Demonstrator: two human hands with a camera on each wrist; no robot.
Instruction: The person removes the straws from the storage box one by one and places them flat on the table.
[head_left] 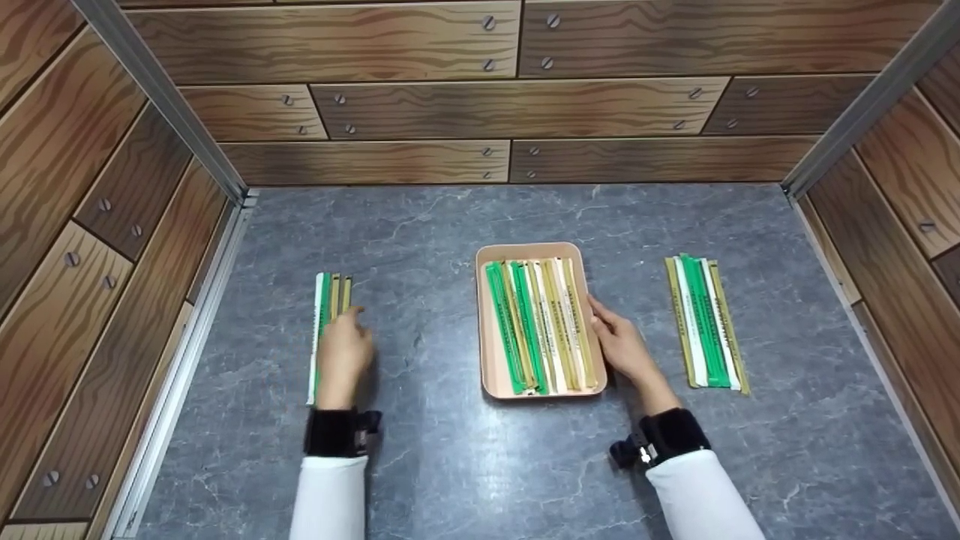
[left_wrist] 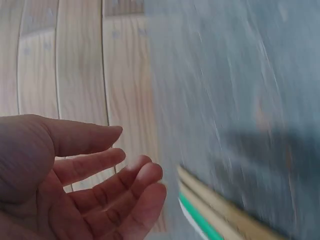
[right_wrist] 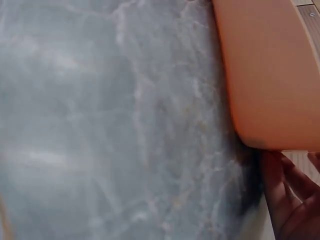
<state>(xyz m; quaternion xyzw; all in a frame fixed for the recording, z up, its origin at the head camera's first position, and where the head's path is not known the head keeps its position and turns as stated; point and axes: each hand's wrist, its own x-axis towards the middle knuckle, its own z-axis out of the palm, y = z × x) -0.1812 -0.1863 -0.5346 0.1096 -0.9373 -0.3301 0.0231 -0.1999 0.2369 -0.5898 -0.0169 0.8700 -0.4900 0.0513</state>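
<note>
A beige tray (head_left: pixel 491 379) holds a row of long thin printed packets (head_left: pixel 555 322) in green, white and gold, lying lengthwise. My right hand (head_left: pixel 626 349) touches the tray's right side, its fingers fairly straight along the outer wall; the right wrist view has the fingertips at the tray's lower corner (right_wrist: pixel 260 137). Over a small group of similar packets (head_left: pixel 322 296) on the left, my left hand (head_left: pixel 346 349) hides their lower part. In the left wrist view, the left hand (left_wrist: pixel 107 185) has loosely bent fingers apart from the thumb, with nothing between them.
To the right of the tray lies another group of green, white and gold packets (head_left: pixel 703 322), side by side. The grey marbled surface (head_left: pixel 420 450) is bordered by wood-patterned walls (head_left: pixel 510 109) at the back and both sides, with metal strips (head_left: pixel 180 277) along the side edges.
</note>
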